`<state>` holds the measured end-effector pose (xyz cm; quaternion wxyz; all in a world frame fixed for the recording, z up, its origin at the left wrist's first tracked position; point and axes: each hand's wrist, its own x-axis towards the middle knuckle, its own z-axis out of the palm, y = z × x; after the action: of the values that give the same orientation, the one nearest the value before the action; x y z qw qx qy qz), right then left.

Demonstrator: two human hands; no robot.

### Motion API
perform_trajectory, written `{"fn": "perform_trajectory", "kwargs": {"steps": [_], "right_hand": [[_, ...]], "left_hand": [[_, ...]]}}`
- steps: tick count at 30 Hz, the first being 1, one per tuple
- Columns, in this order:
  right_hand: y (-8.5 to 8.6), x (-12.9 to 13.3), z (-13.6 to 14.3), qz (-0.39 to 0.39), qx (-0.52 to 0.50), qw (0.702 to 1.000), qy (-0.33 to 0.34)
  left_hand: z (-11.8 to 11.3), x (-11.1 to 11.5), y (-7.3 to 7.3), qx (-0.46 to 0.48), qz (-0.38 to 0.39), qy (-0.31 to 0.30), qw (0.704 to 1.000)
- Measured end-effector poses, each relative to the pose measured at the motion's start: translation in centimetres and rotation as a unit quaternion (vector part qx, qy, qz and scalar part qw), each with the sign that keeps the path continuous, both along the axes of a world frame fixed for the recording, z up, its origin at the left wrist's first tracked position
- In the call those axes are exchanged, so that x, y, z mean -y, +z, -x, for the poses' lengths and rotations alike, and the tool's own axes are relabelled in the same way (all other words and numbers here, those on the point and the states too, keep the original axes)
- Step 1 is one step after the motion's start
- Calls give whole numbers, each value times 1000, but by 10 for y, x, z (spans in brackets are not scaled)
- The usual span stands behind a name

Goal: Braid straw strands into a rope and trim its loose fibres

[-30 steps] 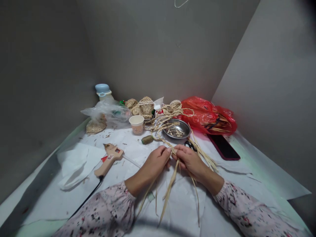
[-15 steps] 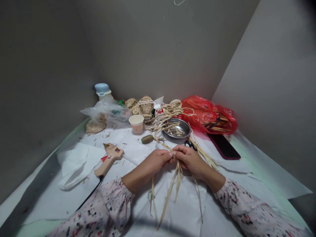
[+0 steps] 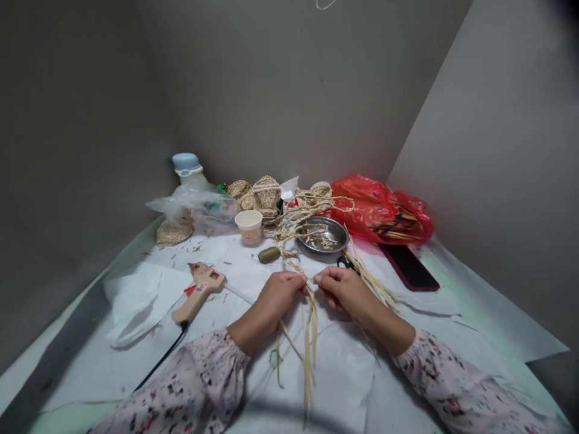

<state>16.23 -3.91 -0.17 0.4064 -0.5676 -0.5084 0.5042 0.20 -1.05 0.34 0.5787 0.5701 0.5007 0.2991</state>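
Note:
A long straw braid (image 3: pixel 289 239) runs from the back of the table down to my fingers, its loose straw strands (image 3: pixel 310 343) hanging below toward me. My left hand (image 3: pixel 283 295) pinches the braid's working end. Just to the right, my right hand (image 3: pixel 344 291) is closed on a straw strand between thumb and forefinger, with a small gap between the two hands. Spare straw strips (image 3: pixel 368 277) lie behind my right hand. Dark-handled scissors (image 3: pixel 346 263) are partly hidden by it.
Around stand a metal dish (image 3: pixel 332 234) with straw scraps, a paper cup (image 3: pixel 249 226), a spool (image 3: pixel 269 255), a glue gun (image 3: pixel 199 293) with cord, a phone (image 3: pixel 409 267), a red plastic bag (image 3: pixel 375 208), a clear bag (image 3: pixel 194 199), coiled braids (image 3: pixel 266 194) and a bottle (image 3: pixel 186 166).
My hands have moved apart, the left slightly leftward, opening a gap with a strand between them. The hanging strands have swung left.

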Motion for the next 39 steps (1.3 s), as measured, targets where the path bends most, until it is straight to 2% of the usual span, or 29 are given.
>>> {"fn": "perform_trajectory", "kwargs": {"steps": [3, 6, 10, 13, 15, 17, 20, 23, 26, 30, 34, 37, 39], "right_hand": [[3, 6, 7, -53, 54, 997, -7], [3, 13, 11, -158, 157, 975, 8], [2, 21, 14, -282, 327, 900, 60], [1, 25, 16, -309, 435, 840, 97], [2, 27, 17, -314, 462, 822, 108], [4, 26, 16, -325, 429, 836, 106], [9, 20, 10, -316, 298, 900, 27], [9, 9, 1, -230, 180, 954, -71], [5, -2, -5, -128, 76, 988, -49], [-1, -6, -7, -50, -68, 996, -1], [-2, -6, -7, 28, -223, 974, 23], [-2, -6, -9, 47, -266, 961, 56], [-1, -7, -10, 33, -261, 962, 68]], "left_hand": [[1, -1, -2, 40, 32, -3, 999], [1, -2, -4, 78, 55, 5, 995], [0, -1, -5, 92, 54, 13, 994], [0, 0, -6, 84, 40, 16, 996], [0, 0, -6, 77, 24, 16, 997], [-1, 1, -6, 73, 9, 17, 997], [-2, 1, -5, 79, 3, 5, 997], [-3, 1, -6, 62, -16, -33, 997], [-6, 4, -8, 35, -40, -88, 995], [-9, 8, -6, 36, -67, -145, 986], [-8, 13, 6, 46, -107, -195, 974], [-7, 16, 11, 58, -133, -224, 964], [-7, 15, 10, 56, -141, -219, 964]]}}
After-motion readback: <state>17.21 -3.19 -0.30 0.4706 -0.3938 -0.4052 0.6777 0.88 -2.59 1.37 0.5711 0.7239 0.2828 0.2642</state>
